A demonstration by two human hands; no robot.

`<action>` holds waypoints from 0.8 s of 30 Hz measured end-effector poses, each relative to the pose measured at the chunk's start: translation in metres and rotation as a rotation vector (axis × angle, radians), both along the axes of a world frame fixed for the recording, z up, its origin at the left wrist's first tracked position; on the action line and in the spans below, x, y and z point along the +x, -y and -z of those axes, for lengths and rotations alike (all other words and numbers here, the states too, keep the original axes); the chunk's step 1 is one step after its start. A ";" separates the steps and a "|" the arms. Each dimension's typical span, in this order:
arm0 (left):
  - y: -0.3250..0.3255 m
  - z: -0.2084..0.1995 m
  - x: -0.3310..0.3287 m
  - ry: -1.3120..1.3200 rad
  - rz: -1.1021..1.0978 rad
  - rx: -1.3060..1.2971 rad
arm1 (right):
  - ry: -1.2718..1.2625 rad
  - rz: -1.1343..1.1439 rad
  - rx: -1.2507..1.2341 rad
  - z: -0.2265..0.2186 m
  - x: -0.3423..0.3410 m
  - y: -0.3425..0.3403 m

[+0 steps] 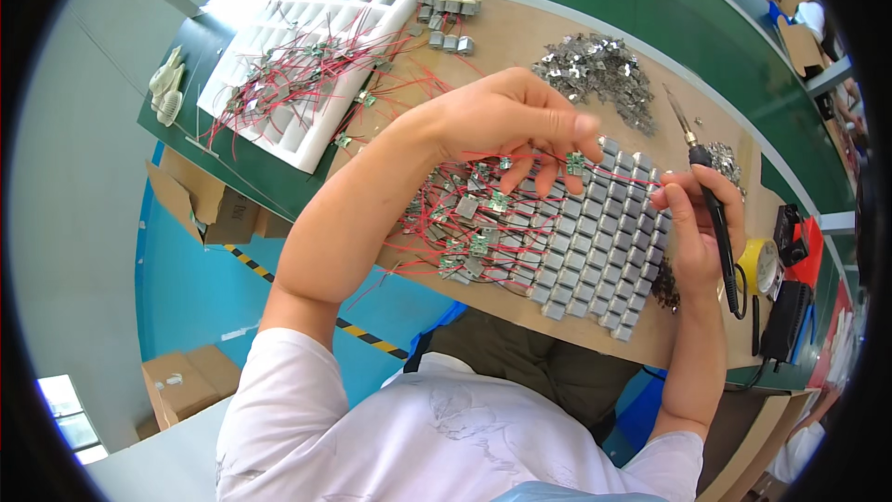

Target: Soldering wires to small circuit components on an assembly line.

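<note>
While the left hand (520,119) curls at a small green circuit board (574,165) above silver-grey metal blocks (595,232), whether its grip is clamped I cannot tell. The right hand (692,246) pinches a thin red wire (628,174), a black-handled soldering iron (718,214) lying across it, apparently freeing that pinch.

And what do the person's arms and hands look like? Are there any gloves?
No gloves that I can see! The left hand and right hand are bare, and no watch or bracelet shows on the wrists. The forearms are uncovered too. Higher up come short, loose white sleeves.
</note>
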State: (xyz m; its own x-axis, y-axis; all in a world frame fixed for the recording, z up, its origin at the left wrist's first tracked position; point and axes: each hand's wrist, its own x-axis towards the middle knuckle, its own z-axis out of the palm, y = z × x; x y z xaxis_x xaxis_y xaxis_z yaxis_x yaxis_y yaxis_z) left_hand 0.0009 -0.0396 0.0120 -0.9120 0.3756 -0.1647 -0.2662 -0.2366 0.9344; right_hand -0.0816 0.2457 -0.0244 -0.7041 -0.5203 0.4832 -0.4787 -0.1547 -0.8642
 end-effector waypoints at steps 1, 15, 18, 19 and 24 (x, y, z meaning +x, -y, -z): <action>-0.001 -0.001 0.001 -0.071 -0.006 -0.114 | 0.011 0.001 -0.016 0.000 0.000 0.000; -0.007 0.000 0.000 -0.199 -0.045 -0.404 | 0.038 -0.019 -0.014 -0.001 0.000 0.000; -0.008 0.002 0.000 -0.219 -0.042 -0.397 | 0.039 -0.015 -0.018 0.000 0.000 -0.001; -0.007 0.002 0.000 -0.222 -0.035 -0.389 | 0.047 -0.016 -0.017 0.000 0.000 -0.001; -0.008 0.004 0.001 -0.148 -0.055 -0.245 | 0.049 0.002 -0.024 -0.001 0.001 0.000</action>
State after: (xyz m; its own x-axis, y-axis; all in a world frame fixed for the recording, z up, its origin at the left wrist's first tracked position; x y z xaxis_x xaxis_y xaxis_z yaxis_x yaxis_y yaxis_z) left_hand 0.0015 -0.0316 0.0083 -0.9508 0.2902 -0.1084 -0.1161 -0.0092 0.9932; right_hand -0.0810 0.2456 -0.0238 -0.7283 -0.5074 0.4606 -0.4362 -0.1751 -0.8826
